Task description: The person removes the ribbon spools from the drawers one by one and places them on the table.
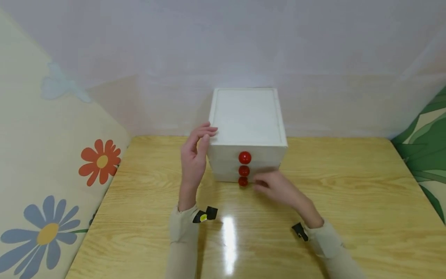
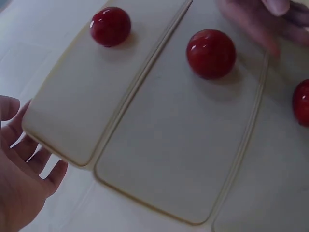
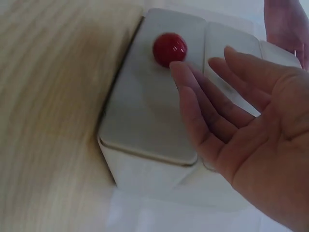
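Observation:
A white three-drawer box stands on the table, each drawer front bearing a round red knob. The top knob, middle knob and bottom knob line up in a column. My left hand rests against the box's left side near the top, fingertips at its upper edge. Just right of the lower knobs is my right hand. In the right wrist view its loosely bent fingers reach right by the bottom knob, with nothing in the palm. All the drawers look closed.
The wooden table extends to both sides of the box. Behind it hangs a pale backdrop. A panel with painted flowers borders the left, and green painted leaves the right.

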Tool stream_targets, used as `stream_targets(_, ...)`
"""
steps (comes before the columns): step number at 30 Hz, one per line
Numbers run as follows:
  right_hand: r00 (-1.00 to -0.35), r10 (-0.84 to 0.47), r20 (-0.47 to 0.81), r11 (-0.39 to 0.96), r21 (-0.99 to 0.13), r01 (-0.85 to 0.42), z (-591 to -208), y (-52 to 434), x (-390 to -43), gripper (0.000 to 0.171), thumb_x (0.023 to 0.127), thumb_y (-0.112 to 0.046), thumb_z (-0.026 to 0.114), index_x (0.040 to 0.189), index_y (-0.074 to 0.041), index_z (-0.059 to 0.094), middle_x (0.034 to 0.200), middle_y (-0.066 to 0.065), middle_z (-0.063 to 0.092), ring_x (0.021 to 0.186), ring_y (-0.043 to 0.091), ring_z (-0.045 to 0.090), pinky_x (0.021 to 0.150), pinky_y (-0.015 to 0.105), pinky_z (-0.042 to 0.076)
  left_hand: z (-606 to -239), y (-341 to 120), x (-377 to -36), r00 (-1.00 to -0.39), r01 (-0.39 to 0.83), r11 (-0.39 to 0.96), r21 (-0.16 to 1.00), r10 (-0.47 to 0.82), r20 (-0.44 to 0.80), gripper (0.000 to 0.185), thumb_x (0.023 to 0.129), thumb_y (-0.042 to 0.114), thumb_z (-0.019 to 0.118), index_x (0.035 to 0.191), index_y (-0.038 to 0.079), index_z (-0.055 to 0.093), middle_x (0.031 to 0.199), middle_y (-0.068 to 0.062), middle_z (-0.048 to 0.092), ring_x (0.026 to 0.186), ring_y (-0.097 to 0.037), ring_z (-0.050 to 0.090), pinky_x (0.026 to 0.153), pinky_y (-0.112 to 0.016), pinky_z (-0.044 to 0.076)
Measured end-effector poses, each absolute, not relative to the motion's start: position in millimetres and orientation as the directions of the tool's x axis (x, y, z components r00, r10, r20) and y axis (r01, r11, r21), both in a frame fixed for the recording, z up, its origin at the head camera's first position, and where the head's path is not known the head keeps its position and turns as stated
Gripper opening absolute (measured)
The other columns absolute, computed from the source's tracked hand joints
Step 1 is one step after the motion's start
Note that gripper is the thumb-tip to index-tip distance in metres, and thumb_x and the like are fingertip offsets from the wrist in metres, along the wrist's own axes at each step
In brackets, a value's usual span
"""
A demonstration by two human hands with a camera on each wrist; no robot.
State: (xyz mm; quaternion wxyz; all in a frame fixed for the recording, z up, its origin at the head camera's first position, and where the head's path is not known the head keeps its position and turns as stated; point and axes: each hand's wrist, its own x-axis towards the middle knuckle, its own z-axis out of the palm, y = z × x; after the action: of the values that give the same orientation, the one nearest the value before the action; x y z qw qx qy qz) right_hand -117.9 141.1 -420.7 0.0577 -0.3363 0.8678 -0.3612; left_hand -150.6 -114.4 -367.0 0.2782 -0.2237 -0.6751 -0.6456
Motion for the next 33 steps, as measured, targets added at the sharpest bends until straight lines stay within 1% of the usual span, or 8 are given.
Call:
stream_targets(5, -0.766, -0.613, 0.194, 0.521, -0.63, -0.576, -429, 130, -118, 0.027, 0.092, -0.002, 0.073, 0.119, -0.001, 0.074, 0.115, 0.014, 0.074, 0.103, 0.029, 0.072, 0.09, 0.044, 0.059, -372, -107, -155, -0.761, 0.642, 0.045, 0.766, -0.086, 0.643, 0.016, 0.103, -0.004, 0.051, 0.101, -0.014, 0.063, 0.111, -0.023, 0.069, 0.135, -0.031, 0.052, 0.119, -0.044, 0.035)
stream_targets(8, -0.773, -0.603, 0.196, 0.549, -0.601, -0.581, -432, 125, -118, 0.031, 0.092, -0.003, 0.073, 0.123, -0.002, 0.072, 0.119, 0.015, 0.073, 0.106, 0.031, 0.071, 0.093, 0.047, 0.058, -374, -104, -157, -0.762, 0.642, 0.021, 0.766, -0.097, 0.641, 0.017, 0.103, -0.002, 0.051, 0.099, -0.015, 0.061, 0.112, -0.012, 0.069, 0.136, -0.031, 0.05, 0.12, -0.044, 0.034)
stream_targets(12, -0.771, -0.605, 0.2, 0.579, -0.555, -0.598, -437, 120, -117, 0.034, 0.092, -0.006, 0.075, 0.125, -0.003, 0.071, 0.119, 0.014, 0.074, 0.107, 0.03, 0.071, 0.094, 0.047, 0.057, -375, -101, -158, -0.763, 0.641, -0.014, 0.767, -0.116, 0.636, 0.021, 0.103, 0.003, 0.051, 0.098, -0.016, 0.057, 0.112, 0.003, 0.069, 0.136, -0.03, 0.049, 0.12, -0.045, 0.033)
stream_targets(15, -0.766, -0.609, 0.206, 0.581, -0.542, -0.607, -440, 118, -117, 0.034, 0.093, -0.008, 0.075, 0.126, -0.003, 0.071, 0.118, 0.013, 0.074, 0.107, 0.029, 0.071, 0.094, 0.045, 0.058, -377, -100, -159, -0.768, 0.636, -0.032, 0.771, -0.124, 0.629, 0.024, 0.102, 0.006, 0.051, 0.097, -0.017, 0.054, 0.111, 0.009, 0.067, 0.136, -0.029, 0.049, 0.121, -0.046, 0.032)
stream_targets(21, -0.767, -0.6, 0.228, 0.562, -0.561, -0.607, -445, 115, -118, 0.032, 0.093, -0.006, 0.073, 0.125, -0.002, 0.072, 0.117, 0.012, 0.075, 0.106, 0.027, 0.072, 0.093, 0.042, 0.058, -381, -102, -161, -0.777, 0.629, -0.083, 0.773, -0.121, 0.618, 0.026, 0.101, 0.008, 0.051, 0.094, -0.016, 0.051, 0.109, 0.008, 0.067, 0.134, -0.026, 0.048, 0.121, -0.047, 0.031)
stream_targets(29, -0.784, -0.582, 0.216, 0.532, -0.628, -0.568, -451, 116, -121, 0.029, 0.094, -0.002, 0.071, 0.123, -0.002, 0.073, 0.117, 0.012, 0.075, 0.107, 0.027, 0.072, 0.093, 0.041, 0.059, -382, -101, -163, -0.755, 0.655, -0.103, 0.748, -0.121, 0.644, 0.024, 0.098, 0.006, 0.05, 0.09, -0.017, 0.049, 0.107, 0.007, 0.068, 0.131, -0.024, 0.05, 0.121, -0.048, 0.028)
stream_targets(31, -0.789, -0.578, 0.209, 0.53, -0.639, -0.557, -451, 115, -122, 0.028, 0.095, -0.003, 0.071, 0.122, -0.002, 0.073, 0.117, 0.012, 0.075, 0.107, 0.028, 0.072, 0.092, 0.041, 0.059, -382, -101, -164, -0.757, 0.653, -0.11, 0.749, -0.111, 0.643, 0.024, 0.099, 0.007, 0.051, 0.09, -0.015, 0.051, 0.107, 0.007, 0.068, 0.131, -0.025, 0.05, 0.121, -0.048, 0.028)
stream_targets(33, -0.796, -0.572, 0.201, 0.532, -0.647, -0.546, -450, 114, -123, 0.026, 0.095, -0.004, 0.071, 0.121, -0.002, 0.074, 0.116, 0.011, 0.075, 0.107, 0.027, 0.072, 0.092, 0.041, 0.059, -383, -102, -165, -0.762, 0.647, -0.116, 0.753, -0.097, 0.64, 0.02, 0.099, 0.008, 0.051, 0.089, -0.008, 0.055, 0.107, 0.006, 0.068, 0.132, -0.025, 0.049, 0.121, -0.048, 0.028)
